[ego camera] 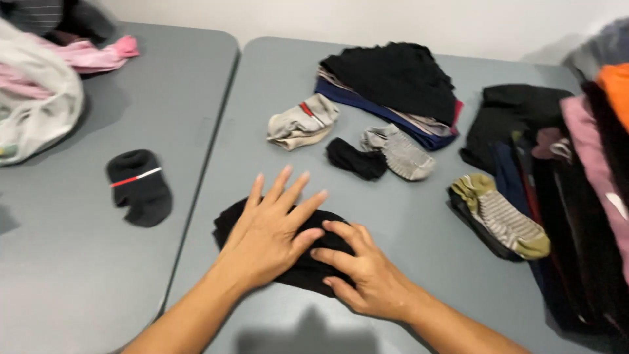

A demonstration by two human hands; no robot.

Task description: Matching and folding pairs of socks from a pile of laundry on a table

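Observation:
A black sock (229,223) lies flat on the grey table (262,78), near its front edge. My left hand (272,229) presses flat on top of it with fingers spread. My right hand (363,272) rests on the sock's right end, fingers curled over the fabric and touching the left hand's thumb side. Most of the sock is hidden under both hands.
Beyond lie a beige sock with a red stripe (303,121), a small black sock (356,158), a grey sock (401,152) and a stack of folded clothes (393,82). A striped olive sock (504,216) and dark clothes (576,196) fill the right. A black sock (139,187) and a pile of laundry (39,92) sit on the left table.

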